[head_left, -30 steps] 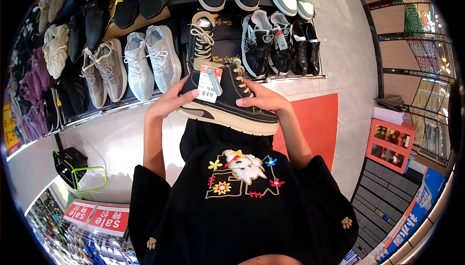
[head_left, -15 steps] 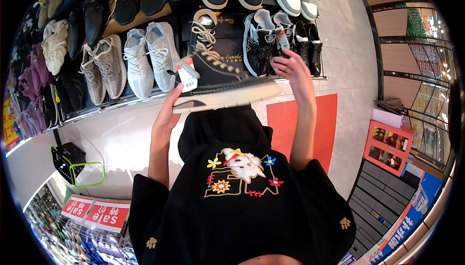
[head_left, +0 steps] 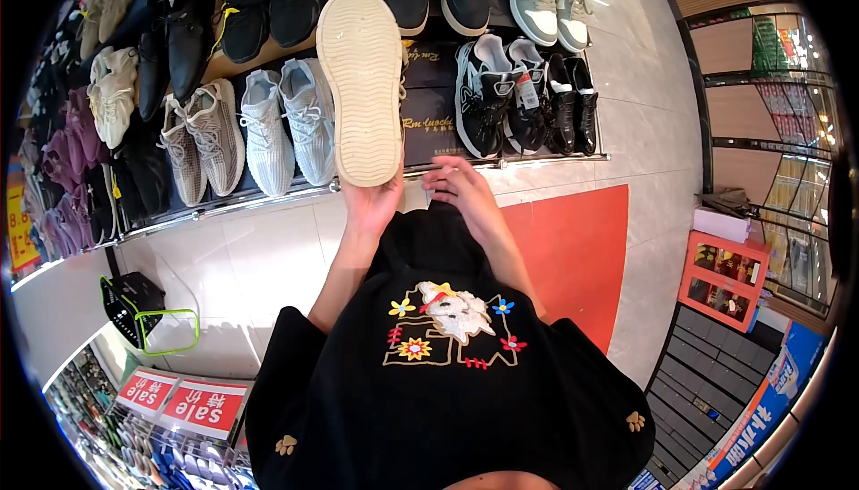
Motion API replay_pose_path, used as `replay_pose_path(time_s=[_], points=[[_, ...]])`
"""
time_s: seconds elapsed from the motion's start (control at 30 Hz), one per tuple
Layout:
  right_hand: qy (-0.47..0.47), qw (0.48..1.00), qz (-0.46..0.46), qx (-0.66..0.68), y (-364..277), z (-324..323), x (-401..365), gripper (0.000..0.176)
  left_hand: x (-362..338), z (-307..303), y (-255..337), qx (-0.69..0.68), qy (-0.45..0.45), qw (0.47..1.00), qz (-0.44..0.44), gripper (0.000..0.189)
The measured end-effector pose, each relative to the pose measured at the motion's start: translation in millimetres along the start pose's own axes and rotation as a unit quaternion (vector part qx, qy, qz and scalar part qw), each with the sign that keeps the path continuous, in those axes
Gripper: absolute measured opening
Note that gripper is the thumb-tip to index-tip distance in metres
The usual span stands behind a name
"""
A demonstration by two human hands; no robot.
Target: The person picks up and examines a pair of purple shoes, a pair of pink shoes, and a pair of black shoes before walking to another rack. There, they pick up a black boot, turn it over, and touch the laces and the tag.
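Note:
A high-top shoe (head_left: 361, 87) is held up with its cream ridged sole toward me. My left hand (head_left: 373, 204) grips it from below at its lower end; most of the fingers are hidden behind the sole. The dark upper is out of sight, apart from a bit of lace at the right edge. My right hand (head_left: 458, 184) is a little to the right of the shoe, apart from it, with loosely bent fingers and nothing in them. Behind the hands, dark shoe boxes (head_left: 431, 119) with gold lettering lie on the display shelf.
Pairs of shoes line the shelf, among them white knit sneakers (head_left: 284, 123) and black-and-white sneakers (head_left: 488, 96). A metal rail (head_left: 224, 210) runs along its front edge. A red mat (head_left: 573, 248) lies on the floor. A black basket (head_left: 134, 309) with a green handle stands at the left.
The shoe has turned from a side view to show its sole, and now stands upright in my left hand. My right hand has come down and left from near the toe.

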State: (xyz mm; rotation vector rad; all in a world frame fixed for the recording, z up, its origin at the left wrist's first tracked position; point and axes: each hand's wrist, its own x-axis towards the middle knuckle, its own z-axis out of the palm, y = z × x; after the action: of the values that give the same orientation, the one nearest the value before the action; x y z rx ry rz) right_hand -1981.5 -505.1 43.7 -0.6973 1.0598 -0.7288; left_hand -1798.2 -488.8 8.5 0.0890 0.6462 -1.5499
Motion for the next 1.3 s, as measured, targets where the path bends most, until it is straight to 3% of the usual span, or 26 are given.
replay_pose_path(time_s=[0.17,0.43,0.57,0.63,0.67,0.73,0.9,0.97,1.0,1.03,1.1,1.13,1.17,1.23,1.3], points=[[-0.03,0.999,0.002,-0.042,-4.5,6.1,-0.6,0.029,-12.1,-1.4,1.1,-0.061,0.0,0.998,-0.036,0.048],[-0.029,0.998,-0.005,-0.049,0.6,8.0,3.3,0.028,-23.4,-7.4,-2.1,-0.065,-0.08,0.988,-0.115,0.05],[-0.023,0.998,-0.054,-0.014,7.3,11.9,3.2,0.025,-24.6,-10.5,-1.9,-0.095,-0.051,0.985,-0.136,0.051],[-0.026,0.997,-0.078,0.001,5.1,11.5,2.5,0.024,-26.2,-15.6,0.4,-0.175,-0.058,0.954,-0.236,0.053],[-0.028,0.994,-0.1,0.016,3.6,10.7,1.2,0.024,-27.6,-13.8,-1.7,-0.174,-0.058,0.954,-0.237,0.053],[-0.025,0.993,-0.117,0.009,0.0,9.6,0.5,0.023,-28.6,-9.0,-7.4,-0.203,-0.147,0.904,-0.346,0.056],[-0.032,0.988,-0.147,-0.043,-0.6,10.9,-0.6,0.027,-26.9,-17.6,-16.3,-0.214,-0.138,0.875,-0.412,0.05],[0.019,0.936,-0.31,-0.164,-3.6,19.2,-2.4,0.039,-26.6,-20.3,-19.4,-0.19,-0.139,0.867,-0.44,0.059],[0.034,0.927,-0.325,-0.186,-12.2,20.1,-7.1,0.058,-26.2,-24.3,-18.9,-0.174,-0.128,0.875,-0.433,0.061],[0.035,0.927,-0.325,-0.186,-22.4,19.4,-10.3,0.058,-26.3,-26.4,-18.6,-0.174,-0.128,0.875,-0.433,0.061],[-0.041,0.902,-0.37,-0.216,-44.4,14.0,-13.8,0.072,-28.7,-29.2,-19.2,-0.125,-0.105,0.887,-0.431,0.063],[-0.111,0.916,-0.34,-0.181,-56.6,13.1,-14.9,0.093,-34.4,-28.7,-17.5,-0.117,-0.057,0.892,-0.432,0.063],[-0.107,0.917,-0.341,-0.18,-71.9,14.7,-17.5,0.093,-35.3,-31.9,-15.9,-0.116,-0.053,0.891,-0.436,0.063],[-0.136,0.832,-0.391,-0.37,-103.4,20.4,-25.0,0.107,-34.6,-41.2,-12.9,0.092,-0.038,0.893,-0.439,0.053],[-0.14,0.826,-0.38,-0.392,-122.3,20.3,-27.7,0.115,-35.7,-46.8,-10.3,0.066,-0.022,0.88,-0.47,0.055]])
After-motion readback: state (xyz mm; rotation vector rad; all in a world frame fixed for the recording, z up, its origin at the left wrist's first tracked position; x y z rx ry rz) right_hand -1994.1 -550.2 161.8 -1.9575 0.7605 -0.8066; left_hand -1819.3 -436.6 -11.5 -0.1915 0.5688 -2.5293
